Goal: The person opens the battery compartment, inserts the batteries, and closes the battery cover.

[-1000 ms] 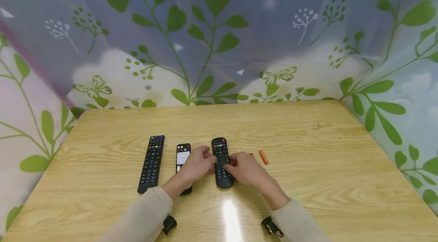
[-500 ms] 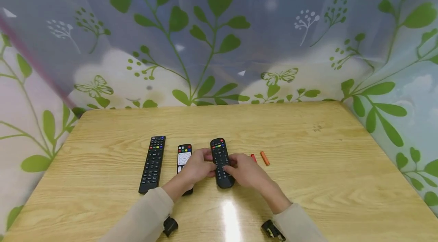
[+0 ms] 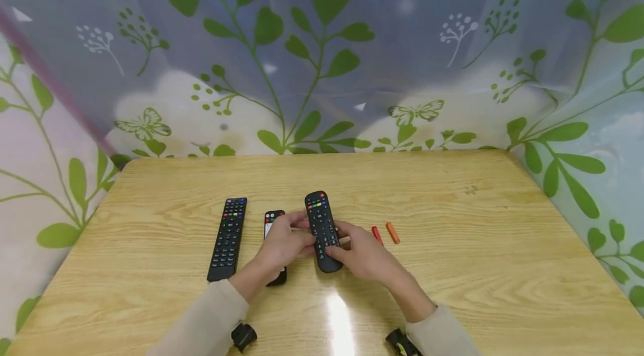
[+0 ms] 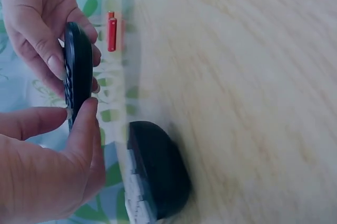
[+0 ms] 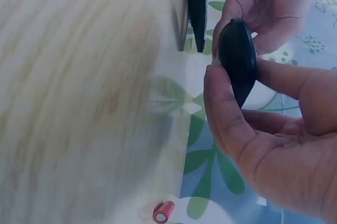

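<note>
A black remote control [image 3: 323, 231] with rounded ends is held up off the table, its button face visible in the head view. My left hand [image 3: 284, 243] pinches its left edge between thumb and fingers. On the other side my right hand [image 3: 366, 254] grips the lower right part, thumb on the buttons and fingers behind. Edge-on in the left wrist view, the remote [image 4: 81, 69] is above the tabletop, between both hands. Its dark back [image 5: 235, 50] faces the right wrist camera. To the right lie a red battery [image 3: 377, 235] and an orange battery [image 3: 393, 233].
Partly under my left forearm lies a black remote with a white button panel [image 3: 274, 216]. Farther left is a long black remote [image 3: 227, 240]. The wooden table [image 3: 478, 266] meets a leaf-patterned cloth [image 3: 322, 65] at its back edge.
The held remote has come up off the table, its top tilting slightly left. My left fingers have closed onto its left edge; the right hand keeps its grip. The view has shifted slightly.
</note>
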